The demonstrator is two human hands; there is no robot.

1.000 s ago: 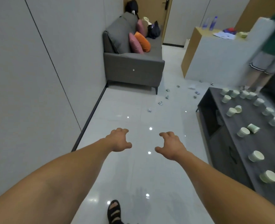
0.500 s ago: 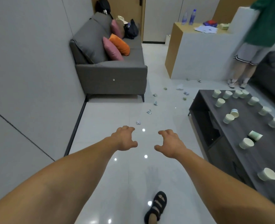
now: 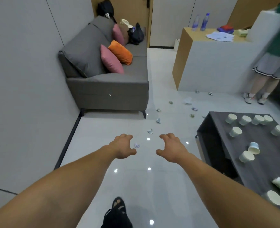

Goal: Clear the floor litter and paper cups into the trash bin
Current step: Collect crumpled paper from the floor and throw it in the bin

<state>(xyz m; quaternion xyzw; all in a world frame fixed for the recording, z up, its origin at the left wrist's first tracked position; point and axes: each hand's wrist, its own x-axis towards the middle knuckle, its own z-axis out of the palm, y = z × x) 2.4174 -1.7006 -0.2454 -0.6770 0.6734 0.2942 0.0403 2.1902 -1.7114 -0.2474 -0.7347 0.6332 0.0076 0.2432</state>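
Observation:
My left hand and my right hand are stretched out over the white floor, fingers loosely curled, holding nothing. A small crumpled scrap lies on the floor between them, close to the left thumb. More scraps of litter trail away toward the counter, one near the sofa's foot and a pale wad farther off. Several paper cups, one of them, stand or lie on the dark coffee table at the right. No trash bin is in view.
A grey sofa with pink and orange cushions stands against the left wall. A wood and white counter is at the back right, with a person's legs beside it. My sandalled foot is at the bottom edge.
I have walked forward: the sofa, coffee table and litter trail are nearer, and the closest scrap now lies between my hands. Both hands stay outstretched and hold nothing.

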